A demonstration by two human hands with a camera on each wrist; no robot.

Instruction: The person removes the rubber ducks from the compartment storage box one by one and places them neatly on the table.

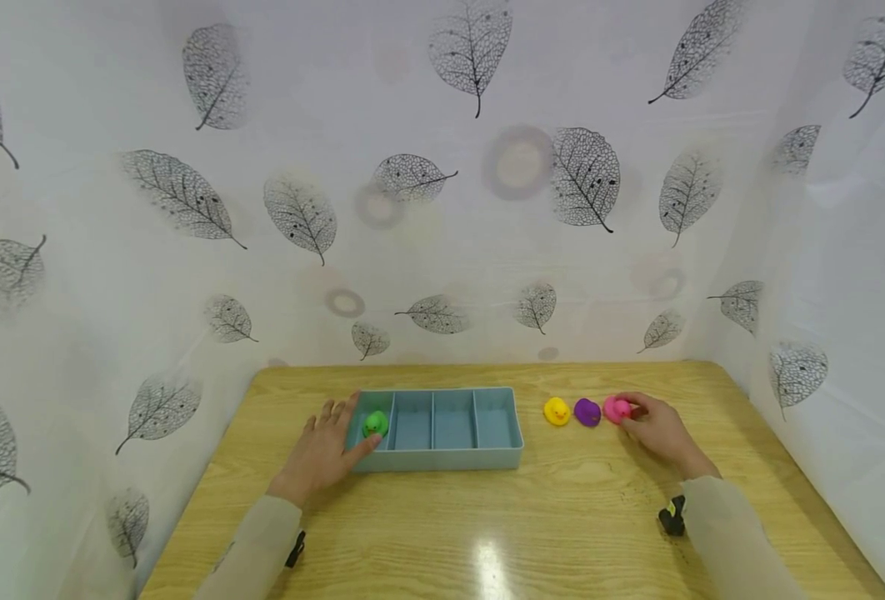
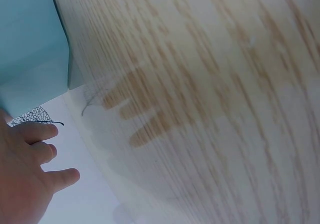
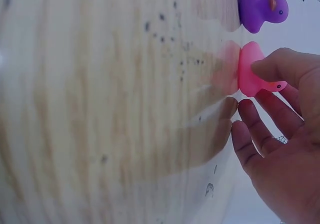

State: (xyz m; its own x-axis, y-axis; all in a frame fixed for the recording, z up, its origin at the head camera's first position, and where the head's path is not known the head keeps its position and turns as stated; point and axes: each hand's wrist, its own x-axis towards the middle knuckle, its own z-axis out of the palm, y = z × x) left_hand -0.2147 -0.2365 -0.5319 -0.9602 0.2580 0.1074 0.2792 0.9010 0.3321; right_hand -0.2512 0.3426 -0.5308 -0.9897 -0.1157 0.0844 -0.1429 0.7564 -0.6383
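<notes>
My left hand (image 1: 321, 446) touches the left end of a blue-grey tray (image 1: 442, 460) with four compartments. Its thumb reaches over the front left edge and its fingers extend beside the end wall. Inside the leftmost compartment sits a green rubber duck (image 1: 375, 424). On the table to the right, my right hand (image 1: 662, 429) pinches a pink rubber duck (image 3: 249, 68) between thumb and fingers; the duck's base is at the tabletop. Just left of it stands a purple rubber duck (image 1: 587, 412), then a yellow rubber duck (image 1: 557, 412). The left wrist view shows the tray's side near the fingers.
The wood-grain table (image 1: 562, 517) ends at a white curtain (image 1: 442, 250) with a leaf print, which rises behind it and on both sides. The tray's other three compartments hold nothing visible. A black wrist device (image 1: 672, 515) sits at the right cuff.
</notes>
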